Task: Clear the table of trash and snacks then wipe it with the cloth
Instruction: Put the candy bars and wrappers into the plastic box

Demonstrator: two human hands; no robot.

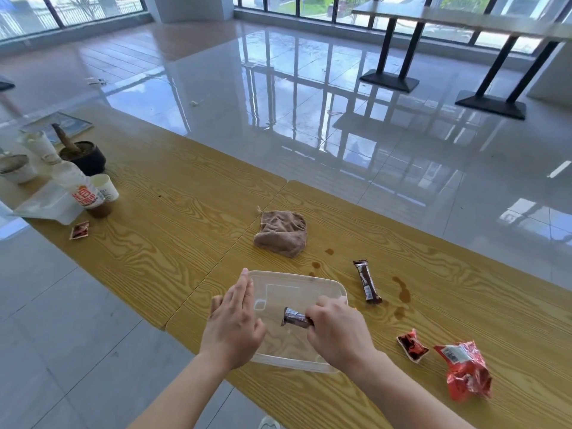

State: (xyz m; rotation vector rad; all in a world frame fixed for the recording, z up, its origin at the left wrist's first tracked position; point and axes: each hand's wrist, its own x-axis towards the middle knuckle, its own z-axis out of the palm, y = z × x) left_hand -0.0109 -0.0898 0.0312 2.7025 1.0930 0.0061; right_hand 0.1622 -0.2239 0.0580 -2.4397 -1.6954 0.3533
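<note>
a black plant pot (83, 158) with a bare stump stands at the far left, a blue booklet (58, 125) lying behind it. across the glossy tiled floor (278, 97), a second table (464, 18) stands on black pedestal bases (490, 104) before tall windows (93, 6).

The right hand (337, 332) hides one end of the brown snack bar (295, 318) — print on its wrapper unreadable.
</note>
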